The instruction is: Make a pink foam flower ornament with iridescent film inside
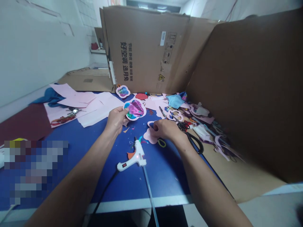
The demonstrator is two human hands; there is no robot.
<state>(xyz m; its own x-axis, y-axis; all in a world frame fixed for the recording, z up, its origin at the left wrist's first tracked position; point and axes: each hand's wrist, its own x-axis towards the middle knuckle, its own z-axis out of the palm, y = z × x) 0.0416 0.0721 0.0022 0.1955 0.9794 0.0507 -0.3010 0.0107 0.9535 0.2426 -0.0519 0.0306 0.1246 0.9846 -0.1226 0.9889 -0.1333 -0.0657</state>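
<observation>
My left hand [116, 119] pinches a flower-shaped pink cutout with a purple and blue shiny centre [135, 109], held just above the blue table [94, 176]. My right hand [165, 130] is closed, fingers pressed on a plain pink cloud-shaped cutout [149, 136] lying on the table. A white hot glue gun [134, 156] with a black cord lies on the table between my forearms, nozzle pointing away. Black-handled scissors [193, 138] rest just right of my right wrist.
A second shiny flower cutout [123, 91] leans against tall cardboard walls [146, 47] at the back and right. Pink paper sheets [90, 105], a blue cloth [50, 97] and clips lie at left. Pink scraps [203, 119] pile at the right.
</observation>
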